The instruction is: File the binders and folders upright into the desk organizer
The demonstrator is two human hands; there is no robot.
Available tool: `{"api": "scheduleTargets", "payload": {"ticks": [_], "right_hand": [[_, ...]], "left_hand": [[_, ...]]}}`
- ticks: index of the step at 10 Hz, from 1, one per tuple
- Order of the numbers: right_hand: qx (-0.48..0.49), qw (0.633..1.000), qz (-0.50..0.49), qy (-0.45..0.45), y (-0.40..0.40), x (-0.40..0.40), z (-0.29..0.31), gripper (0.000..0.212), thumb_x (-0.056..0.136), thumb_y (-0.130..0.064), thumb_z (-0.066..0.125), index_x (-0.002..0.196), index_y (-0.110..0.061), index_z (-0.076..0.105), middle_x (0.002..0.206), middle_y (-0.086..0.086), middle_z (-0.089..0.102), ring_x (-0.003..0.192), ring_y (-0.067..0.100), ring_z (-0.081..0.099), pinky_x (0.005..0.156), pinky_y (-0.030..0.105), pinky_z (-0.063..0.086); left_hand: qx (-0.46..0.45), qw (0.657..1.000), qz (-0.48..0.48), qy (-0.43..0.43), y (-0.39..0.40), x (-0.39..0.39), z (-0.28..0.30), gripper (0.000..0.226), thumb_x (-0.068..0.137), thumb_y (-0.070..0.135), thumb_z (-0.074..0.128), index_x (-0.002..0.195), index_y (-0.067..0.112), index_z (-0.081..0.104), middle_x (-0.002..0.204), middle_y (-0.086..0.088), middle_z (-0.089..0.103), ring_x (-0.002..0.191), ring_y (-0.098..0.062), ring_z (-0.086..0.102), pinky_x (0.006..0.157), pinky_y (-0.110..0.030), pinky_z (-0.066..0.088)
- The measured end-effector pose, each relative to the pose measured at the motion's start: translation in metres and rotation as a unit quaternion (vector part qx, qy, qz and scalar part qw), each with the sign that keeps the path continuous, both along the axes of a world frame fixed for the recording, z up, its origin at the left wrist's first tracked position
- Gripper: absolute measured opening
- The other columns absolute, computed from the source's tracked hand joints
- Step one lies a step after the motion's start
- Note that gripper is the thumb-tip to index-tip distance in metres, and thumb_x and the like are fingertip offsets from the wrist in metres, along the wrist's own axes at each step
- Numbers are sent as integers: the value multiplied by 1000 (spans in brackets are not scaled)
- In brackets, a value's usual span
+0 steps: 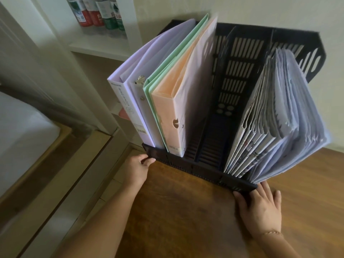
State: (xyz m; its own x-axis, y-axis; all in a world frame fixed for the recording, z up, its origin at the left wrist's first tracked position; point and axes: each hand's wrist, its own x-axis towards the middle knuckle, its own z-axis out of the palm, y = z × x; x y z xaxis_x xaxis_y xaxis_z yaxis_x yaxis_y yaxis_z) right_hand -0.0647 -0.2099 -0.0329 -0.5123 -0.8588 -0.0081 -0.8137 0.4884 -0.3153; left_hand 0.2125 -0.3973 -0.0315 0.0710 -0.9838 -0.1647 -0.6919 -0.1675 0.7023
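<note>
A black slotted desk organizer (201, 168) stands on the wooden desk (186, 211). Its left slot holds a lilac ring binder (128, 101), a green folder (158, 116) and a peach binder (178, 108), all upright. The middle slots are bare. The right slot holds a fanned stack of clear plastic folders (279, 116) leaning right. My left hand (138, 168) grips the organizer's front left corner. My right hand (260, 205) rests against its front right corner, thumb on the front rail and fingers spread on the desk.
The organizer's back stands against a cream wall (260, 12). A white shelf (96, 47) with several bottles (96, 13) is at the upper left. Left of the desk edge lie the floor and a bed with a white sheet (20, 135).
</note>
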Motion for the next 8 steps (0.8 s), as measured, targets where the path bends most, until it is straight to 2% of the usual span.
{"api": "scheduleTargets", "payload": {"ticks": [1, 2, 3, 4, 5, 6, 7, 8], "right_hand": [[-1, 1000, 12, 9, 0, -3, 1, 32, 83, -37, 65, 106, -16, 67, 128, -2, 59, 139, 24, 32, 108, 61, 24], [5, 1000, 21, 19, 3, -8, 0, 33, 83, -41, 62, 107, -18, 67, 129, -4, 59, 139, 22, 33, 108, 60, 24], [9, 999, 28, 27, 4, -9, -3, 33, 85, -41, 59, 107, -17, 66, 130, -3, 58, 139, 22, 32, 109, 59, 23], [35, 999, 21, 21, 3, -8, 0, 32, 88, -43, 53, 103, -18, 67, 131, -5, 56, 139, 21, 30, 111, 57, 19], [50, 998, 26, 24, 2, -9, 3, 36, 90, -48, 47, 105, -21, 66, 131, -7, 55, 139, 20, 29, 111, 56, 21], [62, 998, 24, 15, 2, -7, 5, 43, 91, -50, 42, 117, -22, 61, 141, -8, 46, 144, 17, 18, 115, 55, 16], [138, 989, 39, 29, 4, -7, 4, 65, 91, -60, 16, 143, -24, 31, 158, -8, 15, 146, 13, -7, 115, 57, 10], [219, 972, 57, 62, 16, -6, 5, 82, 80, -74, -1, 149, -31, 0, 158, -13, -15, 144, 15, -18, 108, 64, 7]], "left_hand": [[-1, 1000, -2, -9, -4, 1, 2, 30, 86, 26, 72, 109, 8, 73, 106, -10, 73, 88, -19, 64, 72, -23, 43], [-17, 999, -34, -33, -6, 1, 4, 24, 86, 23, 72, 104, 7, 75, 99, -11, 74, 75, -11, 60, 67, -19, 40], [-42, 995, -51, -69, -7, 3, 5, 25, 86, 26, 73, 101, 6, 76, 98, -11, 75, 72, -11, 57, 68, -22, 42], [-37, 994, -60, -88, -5, 3, 8, 30, 87, 29, 71, 108, 7, 74, 105, -11, 74, 86, -22, 66, 72, -23, 42], [-35, 993, -58, -95, -1, 2, 11, 36, 89, 32, 68, 115, 8, 70, 112, -12, 72, 100, -28, 67, 75, -24, 44], [-17, 991, -65, -116, 6, -1, 12, 39, 94, 37, 60, 122, 11, 66, 116, -11, 70, 104, -29, 65, 75, -28, 48], [39, 988, -88, -124, 16, -6, 10, 56, 95, 47, 52, 140, 15, 47, 134, -11, 58, 121, -29, 55, 90, -38, 47], [94, 986, -96, -98, 44, -8, 10, 97, 78, 66, 63, 154, 25, 18, 155, -6, 33, 139, -30, 35, 108, -46, 33]]}}
